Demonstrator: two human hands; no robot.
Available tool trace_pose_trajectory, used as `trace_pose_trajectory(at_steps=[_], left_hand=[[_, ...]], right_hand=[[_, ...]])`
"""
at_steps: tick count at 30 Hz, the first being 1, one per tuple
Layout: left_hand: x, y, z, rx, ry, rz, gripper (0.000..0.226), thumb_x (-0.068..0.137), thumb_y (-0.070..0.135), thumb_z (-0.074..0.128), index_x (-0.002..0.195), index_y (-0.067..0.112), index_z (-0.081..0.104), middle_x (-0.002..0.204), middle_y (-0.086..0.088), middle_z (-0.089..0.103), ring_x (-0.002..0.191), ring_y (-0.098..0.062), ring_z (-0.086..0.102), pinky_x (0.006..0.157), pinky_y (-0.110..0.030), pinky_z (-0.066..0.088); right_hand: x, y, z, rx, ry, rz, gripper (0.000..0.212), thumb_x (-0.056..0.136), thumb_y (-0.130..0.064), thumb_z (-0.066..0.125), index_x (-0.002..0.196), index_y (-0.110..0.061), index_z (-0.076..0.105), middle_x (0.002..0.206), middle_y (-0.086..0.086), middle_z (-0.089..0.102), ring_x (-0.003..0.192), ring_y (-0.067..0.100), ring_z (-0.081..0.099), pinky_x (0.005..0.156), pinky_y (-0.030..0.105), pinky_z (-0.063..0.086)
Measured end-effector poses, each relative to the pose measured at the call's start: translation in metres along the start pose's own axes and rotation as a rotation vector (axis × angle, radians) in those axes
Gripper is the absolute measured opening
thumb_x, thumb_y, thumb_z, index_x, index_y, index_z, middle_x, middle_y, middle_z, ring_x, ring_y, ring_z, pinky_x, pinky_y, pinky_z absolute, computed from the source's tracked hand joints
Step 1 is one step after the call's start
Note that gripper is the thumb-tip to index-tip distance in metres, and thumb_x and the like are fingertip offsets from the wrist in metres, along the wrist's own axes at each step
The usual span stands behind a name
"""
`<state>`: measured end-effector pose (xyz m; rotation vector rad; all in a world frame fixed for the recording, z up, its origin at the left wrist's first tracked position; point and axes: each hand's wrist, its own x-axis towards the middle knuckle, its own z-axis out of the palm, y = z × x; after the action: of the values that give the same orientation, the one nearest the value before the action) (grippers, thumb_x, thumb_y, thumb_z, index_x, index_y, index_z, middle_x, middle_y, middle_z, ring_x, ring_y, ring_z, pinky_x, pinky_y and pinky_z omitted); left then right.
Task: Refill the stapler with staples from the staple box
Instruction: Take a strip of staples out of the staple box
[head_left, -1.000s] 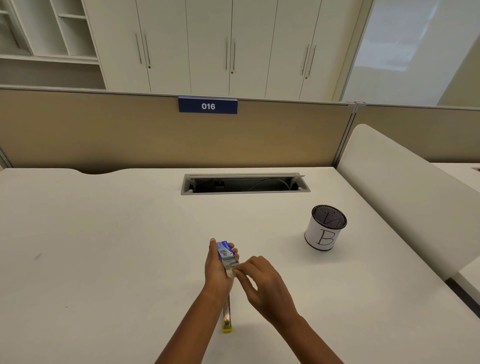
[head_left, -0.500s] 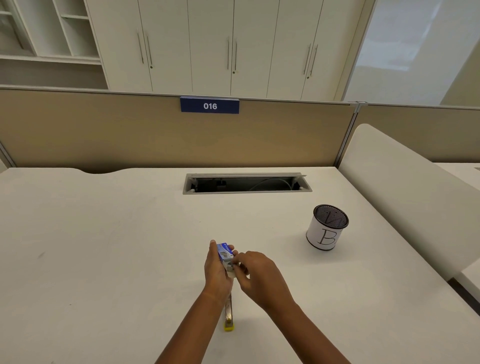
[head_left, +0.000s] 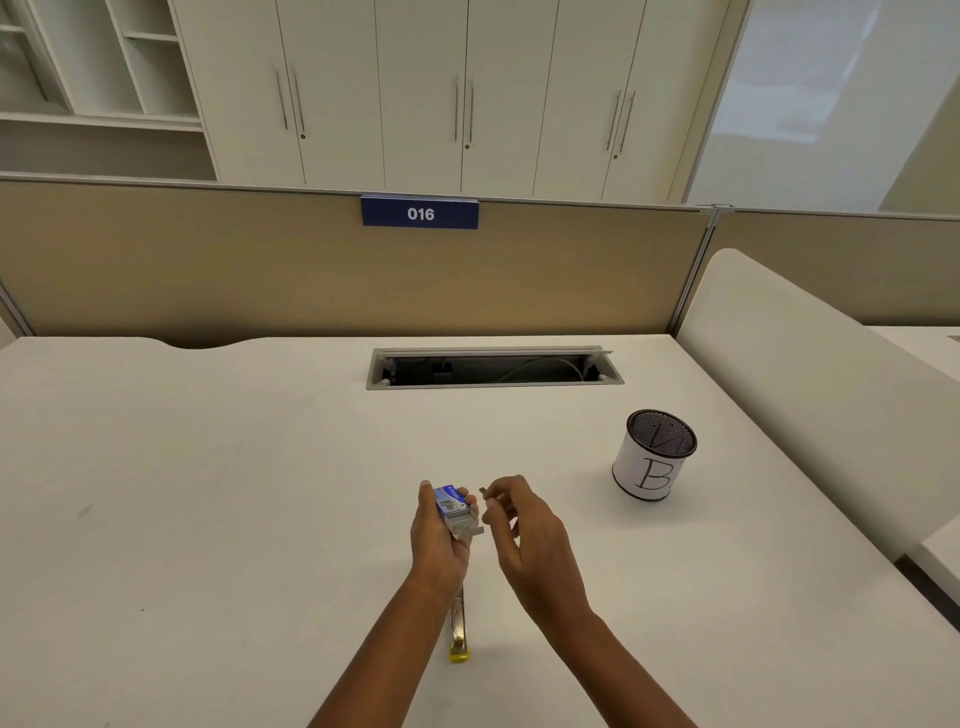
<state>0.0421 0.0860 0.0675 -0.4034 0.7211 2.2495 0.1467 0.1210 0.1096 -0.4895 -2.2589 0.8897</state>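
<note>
Blue staple box (head_left: 451, 505) sits clasped in the left hand (head_left: 438, 540), above the stapler (head_left: 457, 631) lying on the table (head_left: 208, 493); just right of the box, right hand (head_left: 524, 535) fingers (head_left: 501, 491) pinch a staple strip (head_left: 484, 491).

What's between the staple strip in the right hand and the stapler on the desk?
The left hand, holding the staple box, hangs over the stapler, covering its far end. The right hand pinches the staple strip beside it.

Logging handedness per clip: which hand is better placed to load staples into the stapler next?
Right. The right hand already pinches a small grey staple strip, while the left hand is occupied holding the blue staple box above the yellow-tipped metal stapler.
</note>
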Motion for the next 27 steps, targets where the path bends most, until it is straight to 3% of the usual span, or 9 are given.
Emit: trace_pose_trajectory(at_steps=[4,7,11,13,16,20,22,27], left_hand=[[-0.002,0.003,0.003,-0.126,-0.004,-0.036,0.031,0.097,0.029,0.039,0.082,0.005,0.049,0.077,-0.011,0.051,0.056,-0.018,0.061,0.041,-0.019,0.055],[-0.002,0.003,0.005,-0.137,0.045,-0.035,0.029,0.097,0.028,0.040,0.080,0.006,0.048,0.078,-0.011,0.050,0.065,-0.018,0.054,0.039,-0.019,0.054],[-0.004,0.002,0.004,-0.072,0.043,-0.065,0.030,0.097,0.033,0.039,0.079,0.013,0.052,0.079,-0.009,0.051,0.070,-0.016,0.052,0.045,-0.021,0.054],[-0.006,0.003,0.004,0.003,0.018,-0.066,0.032,0.098,0.034,0.035,0.079,0.016,0.054,0.078,-0.008,0.051,0.071,-0.016,0.052,0.059,-0.028,0.051],[-0.008,0.003,0.004,0.058,-0.006,-0.058,0.037,0.099,0.036,0.030,0.081,0.017,0.056,0.078,-0.007,0.050,0.072,-0.016,0.051,0.066,-0.030,0.043],[-0.009,0.004,0.005,0.095,-0.016,-0.041,0.037,0.099,0.036,0.031,0.080,0.017,0.057,0.076,-0.007,0.049,0.068,-0.015,0.050,0.046,-0.016,0.051],[-0.008,0.004,0.005,0.123,-0.018,-0.022,0.036,0.098,0.035,0.031,0.080,0.017,0.057,0.075,-0.007,0.049,0.067,-0.016,0.050,0.043,-0.014,0.050],[-0.007,0.003,0.006,0.148,-0.004,0.025,0.036,0.098,0.034,0.033,0.079,0.015,0.057,0.077,-0.009,0.051,0.069,-0.018,0.050,0.068,-0.027,0.045]], right_hand=[[-0.011,0.004,0.000,-0.050,0.069,-0.152,0.011,0.094,-0.018,0.042,0.100,-0.014,0.051,0.086,0.007,0.070,0.079,0.019,0.066,0.071,0.023,0.048],[-0.019,0.007,0.002,-0.116,0.035,-0.340,0.020,0.098,-0.028,0.031,0.100,-0.018,0.048,0.086,0.006,0.072,0.076,0.013,0.064,0.072,0.019,0.049],[-0.024,0.011,0.008,-0.159,-0.016,-0.460,0.013,0.095,-0.014,0.041,0.106,-0.013,0.049,0.094,0.008,0.074,0.083,0.017,0.069,0.076,0.018,0.051],[-0.024,0.011,0.010,-0.156,-0.031,-0.468,0.024,0.099,-0.020,0.029,0.110,-0.011,0.048,0.100,0.010,0.073,0.092,0.020,0.070,0.081,0.021,0.052],[-0.022,0.011,0.010,-0.137,-0.041,-0.462,0.016,0.095,-0.012,0.041,0.109,-0.012,0.048,0.101,0.010,0.072,0.094,0.022,0.069,0.087,0.023,0.050],[-0.021,0.009,0.010,-0.159,-0.002,-0.475,0.031,0.099,-0.025,0.022,0.102,-0.013,0.051,0.105,0.011,0.072,0.099,0.021,0.068,0.087,0.024,0.050],[-0.021,0.008,0.010,-0.146,0.017,-0.460,0.036,0.099,-0.026,0.020,0.101,-0.012,0.053,0.105,0.011,0.072,0.100,0.021,0.066,0.088,0.023,0.047],[-0.020,0.009,0.010,-0.176,-0.005,-0.454,0.035,0.099,-0.030,0.018,0.105,-0.013,0.049,0.096,0.009,0.074,0.085,0.020,0.070,0.080,0.021,0.051]])
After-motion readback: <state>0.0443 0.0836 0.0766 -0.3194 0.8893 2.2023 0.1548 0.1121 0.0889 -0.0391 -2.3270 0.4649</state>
